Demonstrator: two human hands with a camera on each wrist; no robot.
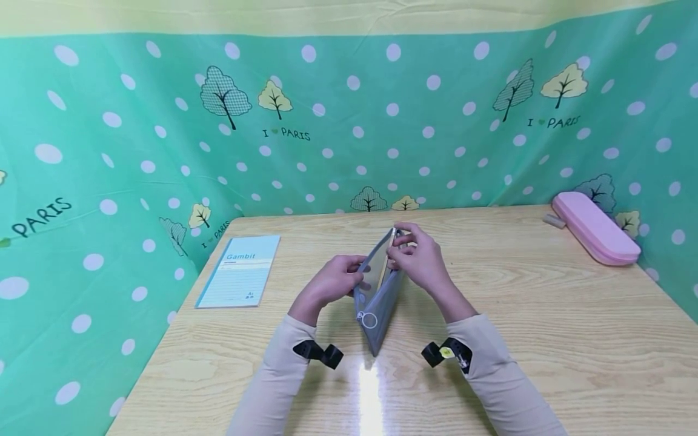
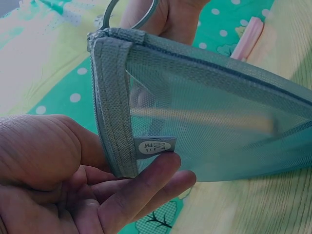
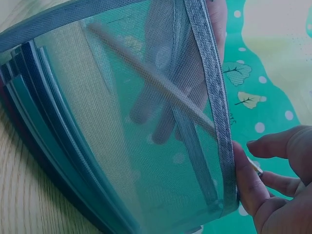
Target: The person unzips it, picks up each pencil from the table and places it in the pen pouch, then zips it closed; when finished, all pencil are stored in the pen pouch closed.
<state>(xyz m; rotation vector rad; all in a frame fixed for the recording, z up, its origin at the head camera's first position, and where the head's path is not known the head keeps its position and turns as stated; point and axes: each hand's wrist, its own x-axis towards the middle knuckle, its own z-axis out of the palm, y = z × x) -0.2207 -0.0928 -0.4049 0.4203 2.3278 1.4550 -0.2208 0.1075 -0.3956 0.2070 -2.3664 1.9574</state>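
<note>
A grey-blue mesh zipper pouch (image 1: 384,303) stands mouth up on the table, with a ring pull (image 1: 369,320) on its near end. My left hand (image 1: 337,278) pinches its left rim; in the left wrist view, fingers (image 2: 146,187) lie against the mesh beside a small label (image 2: 155,146). A slim wooden pencil-like stick (image 3: 156,85) slants down inside, seen through the mesh. Its upper end sticks out of the mouth, where my right hand (image 1: 420,257) holds it at the rim. Layered dark-blue and teal edges (image 3: 53,122) show along the pouch's lower side in the right wrist view.
A light-blue notebook (image 1: 240,272) marked "Gambit" lies on the left of the wooden table (image 1: 518,363). On the far right lie a pink pencil case (image 1: 594,227) and a small grey block (image 1: 554,221). A green dotted cloth (image 1: 349,121) hangs behind.
</note>
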